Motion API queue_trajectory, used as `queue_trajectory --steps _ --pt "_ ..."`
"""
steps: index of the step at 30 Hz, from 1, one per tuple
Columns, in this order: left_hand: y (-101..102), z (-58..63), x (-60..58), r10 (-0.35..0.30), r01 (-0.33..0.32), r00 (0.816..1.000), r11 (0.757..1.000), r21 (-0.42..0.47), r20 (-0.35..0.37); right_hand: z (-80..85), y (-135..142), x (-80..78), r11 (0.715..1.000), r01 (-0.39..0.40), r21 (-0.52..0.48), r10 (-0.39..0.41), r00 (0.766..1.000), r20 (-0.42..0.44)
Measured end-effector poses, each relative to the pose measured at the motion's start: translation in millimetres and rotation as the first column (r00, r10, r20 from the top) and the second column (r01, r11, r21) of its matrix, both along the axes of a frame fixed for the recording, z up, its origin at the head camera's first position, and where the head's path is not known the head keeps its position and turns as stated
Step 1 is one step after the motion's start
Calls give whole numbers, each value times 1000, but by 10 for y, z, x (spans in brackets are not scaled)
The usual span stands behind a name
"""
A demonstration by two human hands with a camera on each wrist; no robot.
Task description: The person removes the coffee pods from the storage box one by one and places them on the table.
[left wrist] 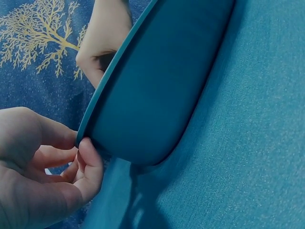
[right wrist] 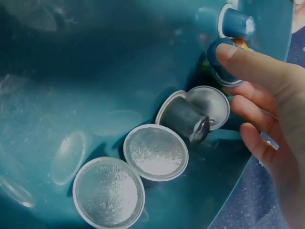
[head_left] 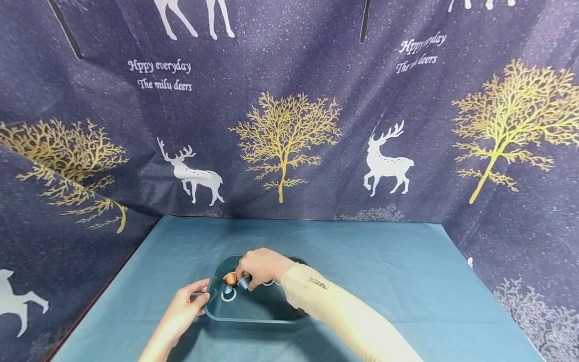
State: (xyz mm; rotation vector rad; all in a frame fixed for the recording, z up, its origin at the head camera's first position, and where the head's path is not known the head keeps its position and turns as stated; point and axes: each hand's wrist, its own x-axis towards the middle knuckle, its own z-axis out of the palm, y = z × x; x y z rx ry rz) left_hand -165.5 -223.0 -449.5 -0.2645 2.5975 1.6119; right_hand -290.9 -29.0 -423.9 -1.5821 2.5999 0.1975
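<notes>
- Right hand (head_left: pixel 261 266) pinches a blue coffee capsule (head_left: pixel 245 283) inside the tray (head_left: pixel 253 320), towards its left end.
- Left hand (head_left: pixel 183 303), farther from the capsule, pinches the tray's left rim.
- The tray's long axis runs sideways.

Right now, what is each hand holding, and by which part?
The right hand holds a blue capsule by its body; the left hand pinches the tray by its rim.
</notes>
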Motion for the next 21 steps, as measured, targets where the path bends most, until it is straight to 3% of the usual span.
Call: queue_trajectory --steps 15,21 --pt "30 30 7 7 -7 1000 1000 3 -8 261 89 -13 974 23 -223 24 979 204" --pt "32 23 6 10 -10 1000 1000 -6 -7 363 206 -26 942 90 -323 28 938 344"
